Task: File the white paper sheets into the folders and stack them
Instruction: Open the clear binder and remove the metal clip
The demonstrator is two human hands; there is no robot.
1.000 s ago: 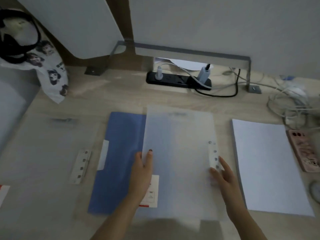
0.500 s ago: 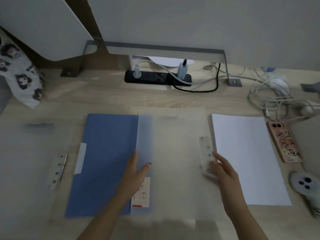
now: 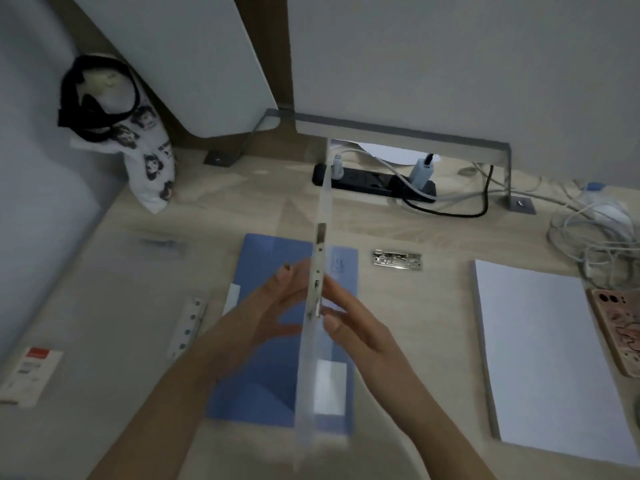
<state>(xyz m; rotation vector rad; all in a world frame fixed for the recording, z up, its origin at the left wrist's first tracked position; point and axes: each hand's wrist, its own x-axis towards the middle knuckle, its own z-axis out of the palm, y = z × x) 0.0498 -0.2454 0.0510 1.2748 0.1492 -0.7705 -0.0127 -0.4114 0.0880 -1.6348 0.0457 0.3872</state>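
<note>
A: Head view; what do the hands do?
B: Left hand [image 3: 277, 306] and right hand [image 3: 349, 323] are raised mid-desk, palms facing; the fingers look straight, not curled; they press on either face of a translucent cover [image 3: 306, 368]; blurred, so the exact grip is hard to read.
A: How does the cover stand?
B: Upright on edge, seen almost edge-on, running away from the person; the metal clip strip [image 3: 317, 282] along its edge sits right between the fingertips.
A: What is under it?
B: The blue folder [image 3: 263, 382] lies flat on the desk [image 3: 415, 306], directly below the hands.
A: And the paper?
B: The white paper stack [image 3: 540, 358] lies flat to the right, apart from the blue folder; neither hand touches it.
A: Rest?
B: A loose metal clip [image 3: 397, 260] lies just past the blue folder's far right corner; a second translucent folder [image 3: 104, 306] lies flat on the left, with a red-and-white label [image 3: 31, 372] at its near left; a phone [image 3: 620, 327] is beside the paper's right edge; power strip [image 3: 374, 180] and cables [image 3: 595, 230] sit at the back; a printed bag [image 3: 149, 161] is in the far left corner.
</note>
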